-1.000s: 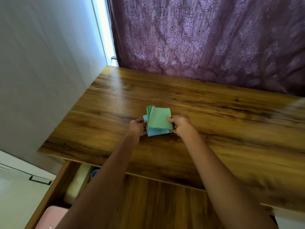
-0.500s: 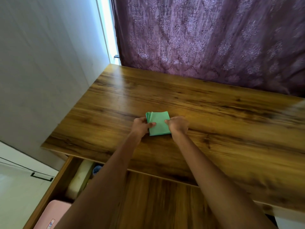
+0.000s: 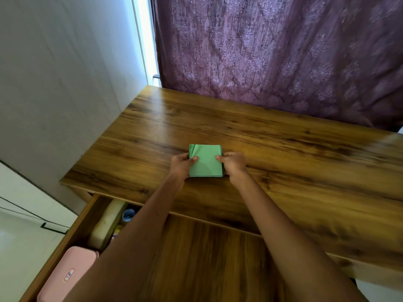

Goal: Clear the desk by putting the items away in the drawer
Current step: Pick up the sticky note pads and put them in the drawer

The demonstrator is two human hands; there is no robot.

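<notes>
Our fingers [image 3: 194, 159] are narrow and closed on the green paper stack [image 3: 206, 161]: the left hand [image 3: 182, 165] pinches its left edge with the thumb laid on top, and the right hand [image 3: 234, 163] grips the right edge the same way. We hold it from both sides, we judge, so the loose sheets stay squared and do not fan out (the far left corner already shows separate leaves). The stack lies flat on the table [image 3: 283, 153], near its middle, touching the wood.

Nothing else shows on the tabletop, so this looks like the last thing to go. The drawer [image 3: 72, 234] stands pulled open below the near left edge, already holding a pink case [image 3: 65, 273], a pale block [image 3: 109, 223] and something small and blue [image 3: 128, 214]. Our left forearm hides the rest of the drawer, so free space there cannot be told.
</notes>
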